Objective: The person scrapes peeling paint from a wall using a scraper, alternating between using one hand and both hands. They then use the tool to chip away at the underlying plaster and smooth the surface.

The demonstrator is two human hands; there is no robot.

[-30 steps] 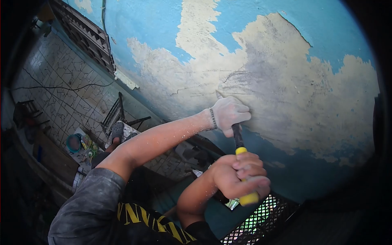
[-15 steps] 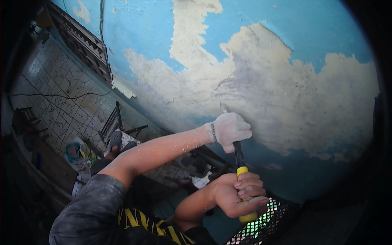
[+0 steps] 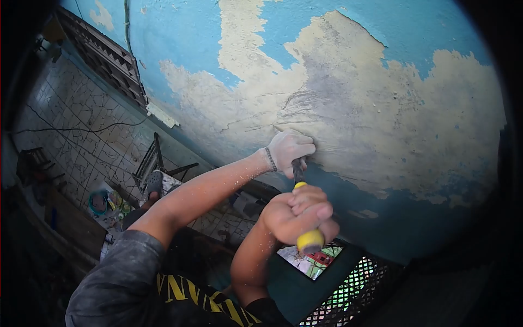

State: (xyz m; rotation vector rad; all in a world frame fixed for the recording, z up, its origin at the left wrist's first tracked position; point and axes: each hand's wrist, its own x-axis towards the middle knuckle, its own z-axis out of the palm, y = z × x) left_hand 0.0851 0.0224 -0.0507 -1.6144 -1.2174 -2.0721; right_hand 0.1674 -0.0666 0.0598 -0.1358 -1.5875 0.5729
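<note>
In the head view, a scraper with a yellow handle (image 3: 310,241) and a dark shaft (image 3: 298,170) is held against the wall. My left hand (image 3: 291,150), coated in pale dust, is closed around the shaft near the wall; a bracelet circles that wrist. Below it, my right hand (image 3: 297,215) wraps round the yellow handle, whose butt end sticks out under the fingers. The tool's working tip is mostly hidden behind my left hand. Around it, the wall (image 3: 348,109) shows bare greyish plaster with scratch lines, bordered by peeling blue paint (image 3: 321,11).
A foot in a grey clog (image 3: 154,183) rests low on the left beside a dark metal frame (image 3: 150,163). Cracked-tile floor (image 3: 76,103), a cable (image 3: 81,129) and a teal basin (image 3: 98,202) lie below. Dark lattice (image 3: 354,283) shows at lower right.
Both hands have moved up and left with the scraper. The right hand has come nearer the left one. The view has shifted a little, and an opening now shows below the handle.
</note>
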